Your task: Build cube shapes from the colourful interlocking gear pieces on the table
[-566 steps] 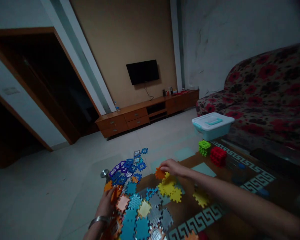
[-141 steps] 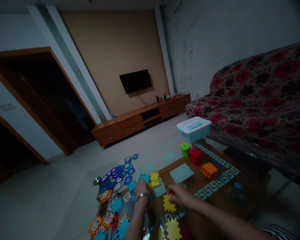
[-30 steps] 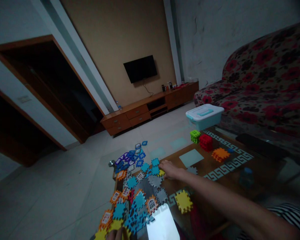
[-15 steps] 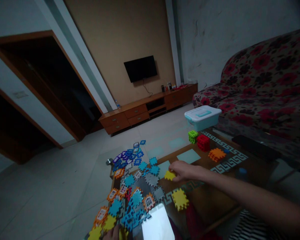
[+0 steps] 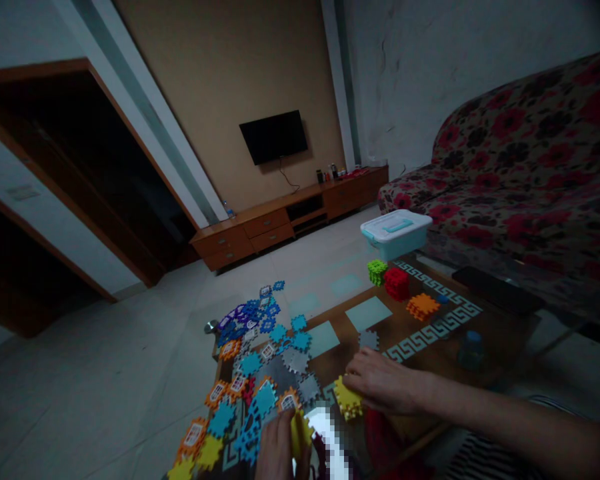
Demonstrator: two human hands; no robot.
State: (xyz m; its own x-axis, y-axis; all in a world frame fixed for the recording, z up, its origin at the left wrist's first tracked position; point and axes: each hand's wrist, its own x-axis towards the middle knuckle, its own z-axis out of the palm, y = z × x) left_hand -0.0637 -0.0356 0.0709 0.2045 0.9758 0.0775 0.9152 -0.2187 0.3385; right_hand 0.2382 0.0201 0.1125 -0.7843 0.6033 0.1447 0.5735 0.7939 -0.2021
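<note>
My left hand (image 5: 276,445) is at the bottom, closed around several yellow interlocking puzzle tiles (image 5: 301,430) held on edge. My right hand (image 5: 380,380) has its fingers curled over the right side of a small stack of yellow puzzle tiles (image 5: 347,400) on the glass table; its fingertips are partly hidden. Just beyond the right hand lies a grey puzzle tile (image 5: 368,339). Left of my hands spread loose tiles: light blue tiles (image 5: 223,419), orange window tiles (image 5: 193,435), grey tiles (image 5: 296,360) and flat yellow tiles (image 5: 210,453).
Neat stacks of green tiles (image 5: 377,272), red tiles (image 5: 397,283) and orange tiles (image 5: 423,305) stand toward the table's far right. Behind them is a lidded teal box (image 5: 397,233). Dark blue tiles (image 5: 247,313) lie at the far left corner. A bottle (image 5: 472,352) shows right of my forearm.
My right hand has moved toward me with a yellow tile, onto the yellow stack, uncovering the grey tile. My left hand has risen and moved right with its yellow tiles. The view has shifted slightly.
</note>
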